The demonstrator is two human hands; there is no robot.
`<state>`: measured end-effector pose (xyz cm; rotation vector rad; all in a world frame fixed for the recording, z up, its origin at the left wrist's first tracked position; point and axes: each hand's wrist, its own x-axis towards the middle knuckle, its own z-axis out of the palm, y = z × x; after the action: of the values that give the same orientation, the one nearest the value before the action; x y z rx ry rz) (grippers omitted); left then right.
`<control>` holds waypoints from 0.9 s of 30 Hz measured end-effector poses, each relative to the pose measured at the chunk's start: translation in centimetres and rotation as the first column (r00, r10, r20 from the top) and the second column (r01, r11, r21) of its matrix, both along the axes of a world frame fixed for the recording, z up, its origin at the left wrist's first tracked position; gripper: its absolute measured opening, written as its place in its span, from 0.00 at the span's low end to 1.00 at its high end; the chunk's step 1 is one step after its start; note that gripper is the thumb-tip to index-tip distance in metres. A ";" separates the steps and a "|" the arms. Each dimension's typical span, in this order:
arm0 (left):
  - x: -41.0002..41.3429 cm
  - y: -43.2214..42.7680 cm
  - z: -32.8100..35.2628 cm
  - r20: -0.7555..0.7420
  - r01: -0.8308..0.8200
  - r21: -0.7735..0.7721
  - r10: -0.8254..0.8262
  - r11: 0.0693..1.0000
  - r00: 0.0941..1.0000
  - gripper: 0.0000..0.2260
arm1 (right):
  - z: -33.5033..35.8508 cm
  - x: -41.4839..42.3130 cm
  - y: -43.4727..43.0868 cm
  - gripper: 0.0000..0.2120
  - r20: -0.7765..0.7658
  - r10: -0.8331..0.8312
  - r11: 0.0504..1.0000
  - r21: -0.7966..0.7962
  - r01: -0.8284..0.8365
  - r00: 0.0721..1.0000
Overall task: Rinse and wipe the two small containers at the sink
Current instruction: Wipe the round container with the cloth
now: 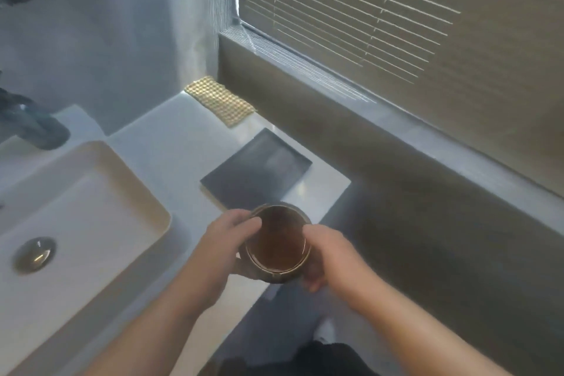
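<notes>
A small round container (pixel 278 241) with a brown inside and a thin metallic rim is held above the front right corner of the white counter (pixel 171 143). My left hand (pixel 222 247) grips its left side, fingers curled over the rim. My right hand (pixel 323 256) grips its right side, fingers wrapped under it. The rectangular white sink (pixel 91 207) lies to the left, with a round metal drain (pixel 36 254). The dark tap (pixel 33 125) stands behind the sink. I see only one container.
A dark square mat (pixel 259 171) lies on the counter just behind the container. A yellow woven cloth (pixel 221 104) sits at the counter's back corner. A grey ledge (pixel 396 143) and window blinds (pixel 396 9) run along the right.
</notes>
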<state>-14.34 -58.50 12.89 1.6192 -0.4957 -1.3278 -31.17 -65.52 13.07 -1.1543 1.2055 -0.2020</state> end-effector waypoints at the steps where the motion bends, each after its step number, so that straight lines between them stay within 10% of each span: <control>1: -1.1 -1.0 -0.1 -0.001 -0.006 0.003 0.006 1.000 1.000 0.11 | -0.1 -1.1 -1.1 0.19 -0.004 0.013 1.000 -0.009 -0.013 1.000; 27: -0.8 -12.6 -6.3 0.108 -0.110 0.091 0.100 0.990 0.989 0.06 | -2.6 0.9 -16.3 0.11 -0.273 0.212 0.966 -0.084 -0.243 0.938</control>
<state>-15.09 -71.14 6.59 1.7766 -0.4065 -1.2102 -30.24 -81.82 10.47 -1.4469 1.2907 0.0599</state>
